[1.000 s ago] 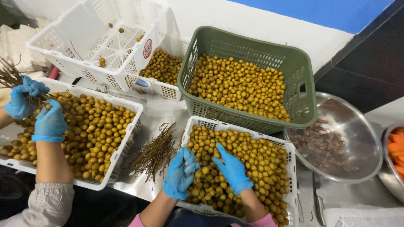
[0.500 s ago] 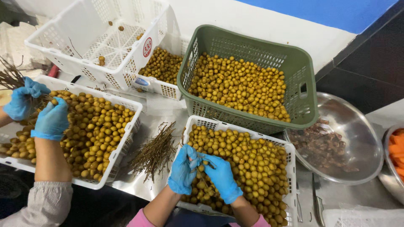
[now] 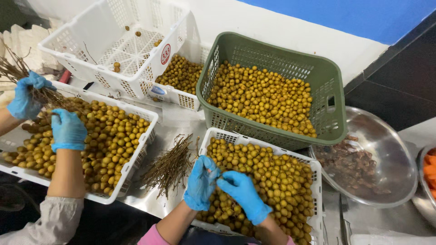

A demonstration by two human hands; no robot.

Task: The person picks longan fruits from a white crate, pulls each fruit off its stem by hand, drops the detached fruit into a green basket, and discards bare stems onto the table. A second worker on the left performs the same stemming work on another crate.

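In the head view my two blue-gloved hands meet over a white crate (image 3: 314, 174) full of small yellow-brown round fruits (image 3: 277, 177). My left hand (image 3: 201, 182) is curled, with its fingertips pinched on one small fruit. My right hand (image 3: 244, 196) reaches in from the right, and its fingertips close on the same spot. What lies between the fingertips is mostly hidden by the gloves. A heap of bare brown twigs (image 3: 170, 164) lies on the metal table just left of my left hand.
A co-worker's gloved hands (image 3: 68, 130) hold a twiggy bunch over another white fruit crate (image 3: 144, 119) on the left. Behind stand a green basket (image 3: 338, 93) of fruits, a tilted, nearly bare white crate (image 3: 97, 43) and a steel bowl (image 3: 393, 152) of brown scraps.
My right hand has drawn back from the fruit pile to meet my left hand, and both now pinch together. The co-worker's hands have shifted only slightly.
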